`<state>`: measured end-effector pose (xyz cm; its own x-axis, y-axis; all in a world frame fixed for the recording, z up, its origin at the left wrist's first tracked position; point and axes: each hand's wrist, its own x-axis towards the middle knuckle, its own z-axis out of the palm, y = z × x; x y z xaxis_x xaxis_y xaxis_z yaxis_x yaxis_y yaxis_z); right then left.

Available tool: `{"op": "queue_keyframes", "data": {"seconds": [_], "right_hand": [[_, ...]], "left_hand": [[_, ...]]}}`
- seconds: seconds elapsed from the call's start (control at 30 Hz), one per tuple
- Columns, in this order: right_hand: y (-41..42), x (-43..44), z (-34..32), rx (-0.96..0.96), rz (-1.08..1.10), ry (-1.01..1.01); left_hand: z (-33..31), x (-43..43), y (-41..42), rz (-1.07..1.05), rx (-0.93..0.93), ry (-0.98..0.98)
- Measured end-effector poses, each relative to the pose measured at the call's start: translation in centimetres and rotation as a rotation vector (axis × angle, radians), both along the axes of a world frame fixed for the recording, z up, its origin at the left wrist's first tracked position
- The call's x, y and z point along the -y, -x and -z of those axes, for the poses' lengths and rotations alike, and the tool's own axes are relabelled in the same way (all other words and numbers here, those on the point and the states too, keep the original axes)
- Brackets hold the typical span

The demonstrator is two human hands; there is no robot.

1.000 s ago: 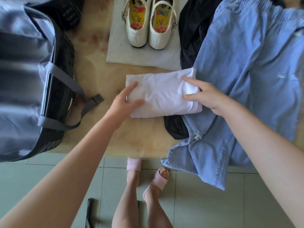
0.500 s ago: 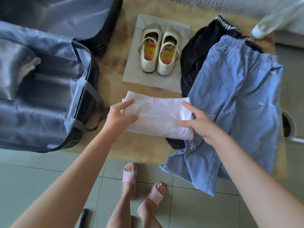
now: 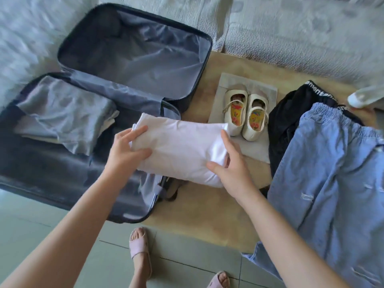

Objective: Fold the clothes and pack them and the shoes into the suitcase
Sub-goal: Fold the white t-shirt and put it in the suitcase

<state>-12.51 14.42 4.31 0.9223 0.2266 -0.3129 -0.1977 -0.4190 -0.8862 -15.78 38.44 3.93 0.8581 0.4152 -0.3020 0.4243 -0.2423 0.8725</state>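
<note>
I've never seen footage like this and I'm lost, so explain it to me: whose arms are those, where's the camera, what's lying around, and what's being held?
There is no machine here. These are a person's two bare arms, filmed by a wide-angle camera worn on their head and looking down, which is why their slippers show too. The left hand and right hand each grip one end of a folded white garment, held at the right edge of an open suitcase. Its near half holds folded grey clothes. To the right are white shoes on a grey cloth, and a black garment with jeans lying partly over it.
</note>
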Motion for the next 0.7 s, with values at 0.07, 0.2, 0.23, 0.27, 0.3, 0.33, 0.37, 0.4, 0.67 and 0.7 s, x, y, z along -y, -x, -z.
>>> {"op": "queue_keyframes", "data": {"seconds": [0.07, 0.2, 0.23, 0.27, 0.3, 0.33, 0.37, 0.4, 0.67, 0.7], "right_hand": [[-0.4, -4.9, 0.0, -0.009, -0.023, -0.034], [-1.2, -14.8, -0.3, 0.017, -0.084, -0.054], [-1.4, -17.3, -0.4, 0.024, -0.103, -0.05], [-1.7, -19.7, -0.4, 0.028, -0.117, -0.047], [-2.0, -22.0, -0.4, 0.031, -0.128, -0.048], [-2.3, -24.2, -0.4, 0.033, -0.133, -0.055], [-2.8, -26.4, -0.3, 0.036, -0.134, -0.065], [-3.2, -28.5, -0.1, 0.048, -0.129, -0.071], [-4.1, -37.2, 5.9, 0.003, -0.269, 0.364], [-4.0, -37.1, 6.4, 0.051, -0.305, 0.462]], "left_hand": [[-0.6, -4.8, -0.4, -0.022, 0.021, -0.035], [-1.9, -14.3, -0.9, -0.067, 0.01, -0.087], [-2.2, -16.7, -1.0, -0.081, 0.004, -0.096], [-2.3, -19.1, -1.3, -0.097, -0.001, -0.105], [-2.4, -21.4, -1.6, -0.115, -0.008, -0.115], [-2.4, -23.6, -2.0, -0.138, -0.006, -0.124], [-2.3, -25.7, -2.5, -0.158, 0.006, -0.13], [-2.1, -27.6, -3.1, -0.17, 0.024, -0.145], [4.8, -34.2, -5.6, 0.115, -0.263, -0.713], [5.8, -34.3, -5.2, 0.194, -0.225, -0.764]]}}
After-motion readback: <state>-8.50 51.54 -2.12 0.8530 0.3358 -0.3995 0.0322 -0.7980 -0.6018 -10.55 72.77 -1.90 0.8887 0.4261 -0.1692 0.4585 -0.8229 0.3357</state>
